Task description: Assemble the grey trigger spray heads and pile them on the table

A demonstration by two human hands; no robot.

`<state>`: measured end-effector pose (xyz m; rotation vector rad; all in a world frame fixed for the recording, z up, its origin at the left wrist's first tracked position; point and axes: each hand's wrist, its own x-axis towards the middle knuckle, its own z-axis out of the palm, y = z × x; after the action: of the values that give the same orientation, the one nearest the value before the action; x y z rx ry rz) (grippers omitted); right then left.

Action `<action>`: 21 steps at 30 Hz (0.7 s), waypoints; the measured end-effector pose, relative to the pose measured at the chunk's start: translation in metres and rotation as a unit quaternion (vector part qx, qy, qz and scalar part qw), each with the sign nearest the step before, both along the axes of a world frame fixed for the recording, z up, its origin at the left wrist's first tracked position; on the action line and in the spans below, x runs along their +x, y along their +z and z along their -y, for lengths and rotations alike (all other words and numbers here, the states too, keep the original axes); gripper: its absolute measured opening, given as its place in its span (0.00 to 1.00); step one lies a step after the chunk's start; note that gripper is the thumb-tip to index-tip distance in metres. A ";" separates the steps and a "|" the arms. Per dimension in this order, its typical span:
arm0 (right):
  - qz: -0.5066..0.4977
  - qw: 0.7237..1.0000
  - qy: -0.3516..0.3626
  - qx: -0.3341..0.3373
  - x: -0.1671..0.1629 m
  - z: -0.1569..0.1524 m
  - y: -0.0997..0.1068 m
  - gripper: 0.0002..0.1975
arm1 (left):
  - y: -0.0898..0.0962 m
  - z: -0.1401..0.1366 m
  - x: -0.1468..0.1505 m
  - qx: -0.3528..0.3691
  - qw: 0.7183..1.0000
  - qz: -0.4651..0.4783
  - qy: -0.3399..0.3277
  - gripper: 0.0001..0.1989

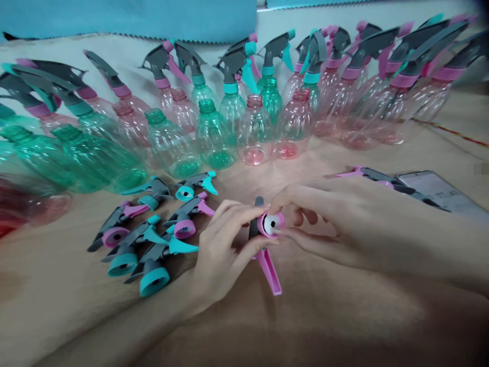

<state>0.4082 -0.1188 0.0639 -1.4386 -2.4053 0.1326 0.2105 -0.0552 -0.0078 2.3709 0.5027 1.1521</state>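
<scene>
Between my two hands is a grey and pink trigger sprayer head (271,272), its collar turned up toward me and its pink trigger pointing down. A white round insert (272,224) with a dark hole shows inside the pink collar. My left hand (225,250) is closed around the collar's left side, thumb below and fingers above. From the right, my right hand (324,219) pinches at the collar's edge with thumb and fingertips. Beside my left hand lie several loose sprayer heads with teal or pink collars, such as a teal one (155,281).
Open-necked green bottles (216,135) and pink bottles (255,130) stand in a row behind my hands. Further back are bottles with sprayers fitted (231,76). A phone (439,191) and more sprayer parts (378,178) lie at the right on the brown table (305,326).
</scene>
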 end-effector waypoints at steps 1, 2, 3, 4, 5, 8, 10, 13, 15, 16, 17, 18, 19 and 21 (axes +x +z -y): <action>0.002 1.000 0.003 0.003 0.000 0.000 0.000 0.07 | 0.000 0.000 0.000 0.001 1.000 -0.001 0.000 0.17; 0.004 1.000 0.004 0.005 0.000 0.001 -0.001 0.08 | 0.000 0.000 0.000 0.001 1.000 -0.001 0.000 0.17; 0.006 1.000 0.006 0.009 0.000 0.001 -0.001 0.08 | 0.000 0.000 0.000 0.001 1.000 -0.001 0.001 0.17; 0.008 1.000 0.006 0.013 0.000 0.001 -0.001 0.08 | 0.000 0.000 0.000 -0.001 1.000 -0.001 0.000 0.17; 0.008 1.000 0.008 0.019 0.000 0.002 -0.001 0.08 | 0.000 0.000 0.000 -0.003 1.000 -0.001 -0.001 0.16; 0.008 1.000 0.022 0.012 0.000 0.002 -0.001 0.10 | 0.000 0.000 0.001 -0.006 1.000 -0.001 -0.004 0.16; 0.008 1.000 0.028 0.008 0.001 0.001 -0.001 0.11 | 0.000 0.001 0.001 -0.006 1.000 -0.002 -0.005 0.16; 0.017 1.000 0.026 0.006 0.003 0.001 -0.003 0.11 | 0.000 0.001 0.001 -0.007 1.000 -0.001 -0.006 0.17; 0.021 0.999 0.028 0.001 0.004 0.001 -0.004 0.11 | 0.000 0.001 0.000 -0.010 1.000 0.000 -0.006 0.17; 0.021 0.999 0.027 0.000 0.005 0.001 -0.005 0.11 | 0.000 0.001 0.000 -0.011 1.000 -0.002 -0.005 0.17; 0.019 1.000 0.023 0.000 0.005 0.001 -0.006 0.11 | 0.000 0.001 0.000 -0.012 1.000 -0.002 -0.003 0.17; 0.017 1.000 0.018 0.001 0.005 0.001 -0.007 0.11 | 0.000 0.001 0.000 -0.014 1.000 -0.004 -0.002 0.17; 0.016 1.000 0.011 0.003 0.004 0.001 -0.007 0.11 | 0.000 0.001 0.000 -0.015 1.000 -0.007 0.000 0.17; 0.015 1.000 0.003 0.009 0.003 0.002 -0.007 0.09 | 0.000 0.001 0.000 -0.015 1.000 -0.011 0.004 0.16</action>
<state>0.4111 -0.1208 0.0571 -1.4361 -2.4282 0.0901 0.2103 -0.0563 -0.0075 2.3603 0.5336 1.1138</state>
